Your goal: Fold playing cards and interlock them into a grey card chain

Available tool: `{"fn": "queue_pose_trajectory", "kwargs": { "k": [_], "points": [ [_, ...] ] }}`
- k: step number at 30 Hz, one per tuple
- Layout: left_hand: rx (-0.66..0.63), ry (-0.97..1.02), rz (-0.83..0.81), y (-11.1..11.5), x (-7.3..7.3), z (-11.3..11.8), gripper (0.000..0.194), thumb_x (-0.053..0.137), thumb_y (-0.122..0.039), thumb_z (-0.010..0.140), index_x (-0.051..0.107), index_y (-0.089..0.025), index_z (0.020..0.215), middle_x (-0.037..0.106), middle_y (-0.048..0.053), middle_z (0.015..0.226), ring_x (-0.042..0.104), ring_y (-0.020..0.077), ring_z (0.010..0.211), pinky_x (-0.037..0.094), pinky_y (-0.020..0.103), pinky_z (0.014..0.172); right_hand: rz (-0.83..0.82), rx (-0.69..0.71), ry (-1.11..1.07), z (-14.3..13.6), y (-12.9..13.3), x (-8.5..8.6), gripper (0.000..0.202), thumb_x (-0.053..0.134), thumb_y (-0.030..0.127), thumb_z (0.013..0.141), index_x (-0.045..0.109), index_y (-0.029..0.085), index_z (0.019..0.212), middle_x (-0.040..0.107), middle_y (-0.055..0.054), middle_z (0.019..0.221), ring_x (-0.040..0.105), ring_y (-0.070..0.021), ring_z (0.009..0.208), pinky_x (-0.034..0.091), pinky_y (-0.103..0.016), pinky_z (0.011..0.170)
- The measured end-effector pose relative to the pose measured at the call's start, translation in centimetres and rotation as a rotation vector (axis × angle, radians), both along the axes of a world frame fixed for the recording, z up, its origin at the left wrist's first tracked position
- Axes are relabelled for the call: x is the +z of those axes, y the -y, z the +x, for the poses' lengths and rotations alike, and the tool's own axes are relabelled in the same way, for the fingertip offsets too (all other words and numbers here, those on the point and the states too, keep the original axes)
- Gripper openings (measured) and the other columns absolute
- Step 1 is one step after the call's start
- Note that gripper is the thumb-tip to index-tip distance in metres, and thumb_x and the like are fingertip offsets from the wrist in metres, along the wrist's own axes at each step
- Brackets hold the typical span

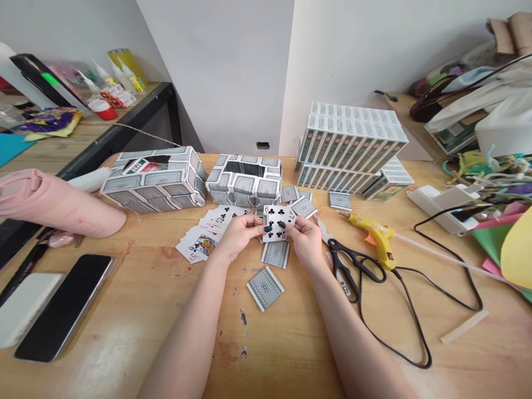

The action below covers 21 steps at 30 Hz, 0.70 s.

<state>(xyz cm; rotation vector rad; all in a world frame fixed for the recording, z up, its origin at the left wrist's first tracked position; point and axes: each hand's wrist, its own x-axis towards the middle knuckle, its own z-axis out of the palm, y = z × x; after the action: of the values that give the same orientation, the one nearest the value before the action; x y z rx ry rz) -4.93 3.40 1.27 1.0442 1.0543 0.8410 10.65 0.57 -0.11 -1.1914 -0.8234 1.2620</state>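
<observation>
Between my two hands is a six of clubs playing card [273, 217], face toward me. My left hand [242, 235] pinches its left edge, thumb on the face. On its right edge my right hand [305, 237] also has thumb and fingers closed; part of another card shows behind it there. Face-up cards [203, 246] lie fanned beside my left hand. Below the held card, a patterned card [276, 254] and a trimmed card piece [265, 288] rest back up on the table. Two boxes covered in cards, a larger one [153, 180] and a smaller one [245, 180], stand behind.
Black scissors [353, 266] and a yellow glue gun [376, 238] with a looping cord lie right. Stacked card packs [349, 144] stand at the back right. A pink tumbler [62, 202], a phone [64, 307] and a white slab [27, 307] occupy the left.
</observation>
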Motion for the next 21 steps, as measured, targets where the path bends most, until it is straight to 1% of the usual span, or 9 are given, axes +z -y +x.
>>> {"fn": "queue_pose_trajectory", "kwargs": {
  "k": [4,9,12,15,18,21],
  "points": [
    [0.019,-0.015,0.009,0.0,0.2,0.2,0.03,0.078,-0.036,0.055,0.059,-0.013,0.061,0.057,-0.002,0.06,0.05,0.0098,0.057,0.042,0.026,0.062,-0.016,0.006,-0.012,0.0,0.0,0.1,0.022,0.072,0.034,0.061,0.067,0.017,0.075,0.069,-0.003,0.069,0.059,-0.0164,0.061,0.045,-0.028,0.059],
    [0.054,-0.04,0.003,0.1,0.3,0.6,0.033,0.078,-0.036,0.054,0.054,-0.013,0.059,0.055,-0.002,0.058,0.051,0.0106,0.056,0.044,0.026,0.06,-0.014,0.001,-0.012,0.0,0.1,0.2,0.02,0.073,0.034,0.06,0.064,0.017,0.068,0.067,-0.001,0.065,0.057,-0.0145,0.058,0.043,-0.027,0.057],
    [0.089,-0.068,0.013,0.1,0.0,1.0,0.034,0.078,-0.036,0.053,0.053,-0.014,0.059,0.054,-0.003,0.056,0.05,0.0103,0.054,0.044,0.026,0.056,-0.008,0.0,0.016,0.0,0.1,-0.1,0.02,0.071,0.035,0.062,0.063,0.017,0.069,0.066,-0.001,0.064,0.056,-0.0147,0.057,0.042,-0.026,0.056],
    [0.125,-0.138,0.054,0.1,-0.5,1.4,0.031,0.077,-0.036,0.056,0.055,-0.015,0.061,0.054,-0.003,0.055,0.05,0.0104,0.052,0.043,0.025,0.054,-0.018,-0.029,0.072,0.1,0.0,-0.5,0.019,0.068,0.034,0.064,0.06,0.018,0.067,0.064,0.0,0.063,0.055,-0.0147,0.056,0.042,-0.026,0.054],
    [0.14,-0.16,0.079,0.2,-0.9,1.5,0.028,0.076,-0.035,0.058,0.06,-0.015,0.068,0.06,0.0,0.063,0.055,0.0127,0.058,0.046,0.027,0.058,-0.023,-0.103,0.172,0.2,-0.1,-0.9,0.017,0.065,0.032,0.066,0.055,0.019,0.062,0.061,0.0,0.061,0.051,-0.0136,0.055,0.04,-0.026,0.053],
    [0.082,-0.115,0.045,0.2,-0.9,1.3,0.031,0.077,-0.037,0.057,0.063,-0.015,0.074,0.065,0.002,0.074,0.059,0.0151,0.067,0.05,0.03,0.067,-0.006,-0.146,0.185,0.2,-0.2,-1.0,0.017,0.063,0.033,0.067,0.053,0.019,0.063,0.056,0.001,0.056,0.049,-0.0136,0.054,0.039,-0.025,0.051]
  ]
}}
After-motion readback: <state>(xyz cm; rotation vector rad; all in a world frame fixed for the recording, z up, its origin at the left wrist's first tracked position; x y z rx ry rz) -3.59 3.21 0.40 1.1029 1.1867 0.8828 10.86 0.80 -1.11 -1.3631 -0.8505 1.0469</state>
